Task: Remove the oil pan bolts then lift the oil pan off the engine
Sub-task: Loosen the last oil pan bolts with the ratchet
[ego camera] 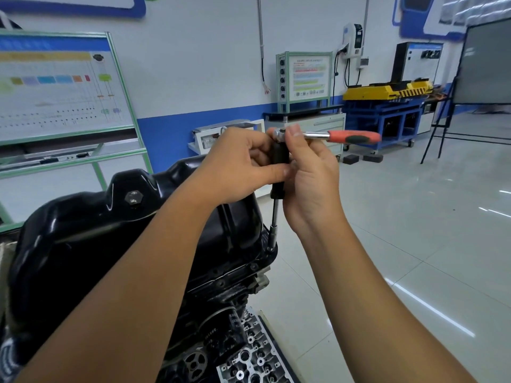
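A glossy black oil pan (83, 230) sits on top of the upturned engine (221, 286), with a hex drain plug (133, 197) on its upper face. A ratchet with a red and black handle (354, 136) stands on a black extension bar (279, 156). The bar's thin shaft and socket (272, 236) reach down to the pan's right flange. My left hand (243, 167) grips the black bar from the left. My right hand (309, 172) holds the bar from the right, thumb on the ratchet head (280, 131).
A cylinder head (254, 355) lies on the floor below the engine. A green-framed display board (60, 89) stands at the left. Cabinets, a yellow and blue bench (387, 106) and a black easel board (484, 64) line the far wall. Glossy tiled floor spreads to the right.
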The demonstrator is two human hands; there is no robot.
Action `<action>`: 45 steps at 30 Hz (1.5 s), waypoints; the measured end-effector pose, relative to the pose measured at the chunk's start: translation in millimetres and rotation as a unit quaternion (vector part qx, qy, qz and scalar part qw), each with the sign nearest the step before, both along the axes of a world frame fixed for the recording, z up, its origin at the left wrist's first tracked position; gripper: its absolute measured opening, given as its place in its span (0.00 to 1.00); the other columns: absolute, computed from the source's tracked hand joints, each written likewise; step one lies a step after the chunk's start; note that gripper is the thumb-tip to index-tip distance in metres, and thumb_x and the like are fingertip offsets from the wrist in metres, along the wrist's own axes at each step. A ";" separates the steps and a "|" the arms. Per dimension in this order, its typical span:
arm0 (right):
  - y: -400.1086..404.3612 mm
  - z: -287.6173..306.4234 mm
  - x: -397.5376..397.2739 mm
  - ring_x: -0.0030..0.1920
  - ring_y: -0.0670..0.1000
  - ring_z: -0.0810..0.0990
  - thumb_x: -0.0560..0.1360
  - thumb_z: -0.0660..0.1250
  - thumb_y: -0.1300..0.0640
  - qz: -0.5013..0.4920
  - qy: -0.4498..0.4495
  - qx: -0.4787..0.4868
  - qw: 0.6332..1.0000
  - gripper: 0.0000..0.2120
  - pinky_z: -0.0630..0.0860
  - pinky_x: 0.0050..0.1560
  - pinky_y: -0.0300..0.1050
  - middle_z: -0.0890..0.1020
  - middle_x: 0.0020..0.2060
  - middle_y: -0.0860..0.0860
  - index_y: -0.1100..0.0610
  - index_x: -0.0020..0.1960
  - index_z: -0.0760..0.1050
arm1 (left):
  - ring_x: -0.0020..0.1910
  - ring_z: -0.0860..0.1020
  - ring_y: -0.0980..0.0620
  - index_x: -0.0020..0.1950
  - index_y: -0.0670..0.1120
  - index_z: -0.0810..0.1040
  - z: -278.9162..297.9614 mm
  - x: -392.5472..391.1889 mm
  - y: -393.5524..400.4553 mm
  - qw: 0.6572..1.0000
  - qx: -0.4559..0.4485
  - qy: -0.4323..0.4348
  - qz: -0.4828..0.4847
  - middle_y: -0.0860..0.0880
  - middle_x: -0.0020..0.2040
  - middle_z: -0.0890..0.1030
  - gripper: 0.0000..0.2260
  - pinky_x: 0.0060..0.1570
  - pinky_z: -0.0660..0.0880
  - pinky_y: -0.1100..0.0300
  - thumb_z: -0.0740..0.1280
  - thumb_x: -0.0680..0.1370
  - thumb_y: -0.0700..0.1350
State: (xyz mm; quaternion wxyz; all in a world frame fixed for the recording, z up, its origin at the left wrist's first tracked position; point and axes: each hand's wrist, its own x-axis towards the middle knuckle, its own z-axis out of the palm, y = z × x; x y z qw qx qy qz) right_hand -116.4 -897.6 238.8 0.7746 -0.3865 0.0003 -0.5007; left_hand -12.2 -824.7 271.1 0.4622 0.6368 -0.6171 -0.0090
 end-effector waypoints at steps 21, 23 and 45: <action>-6.5 -3.1 -0.1 0.47 0.57 0.85 0.80 0.70 0.60 -0.013 -0.014 -0.029 0.999 0.08 0.83 0.55 0.57 0.85 0.44 0.58 0.66 0.51 0.79 | 0.31 0.76 0.55 0.43 0.44 0.83 0.7 -3.5 1.9 1.000 0.011 0.003 0.024 0.48 0.32 0.80 0.08 0.36 0.74 0.60 0.81 0.71 0.42; -7.4 -5.7 -0.7 0.48 0.56 0.85 0.78 0.72 0.62 -0.037 -0.021 -0.041 0.998 0.11 0.83 0.55 0.53 0.84 0.45 0.59 0.70 0.56 0.78 | 0.31 0.76 0.56 0.44 0.43 0.84 0.6 -4.3 0.9 1.000 0.010 0.003 0.024 0.48 0.33 0.81 0.08 0.36 0.74 0.61 0.81 0.71 0.43; -8.1 -4.5 -2.7 0.47 0.56 0.85 0.82 0.68 0.58 -0.048 0.014 -0.068 0.996 0.08 0.83 0.54 0.56 0.85 0.44 0.58 0.62 0.47 0.79 | 0.31 0.75 0.53 0.40 0.43 0.83 -0.3 -2.3 1.0 1.000 0.007 0.006 0.023 0.39 0.34 0.81 0.11 0.37 0.71 0.58 0.82 0.69 0.45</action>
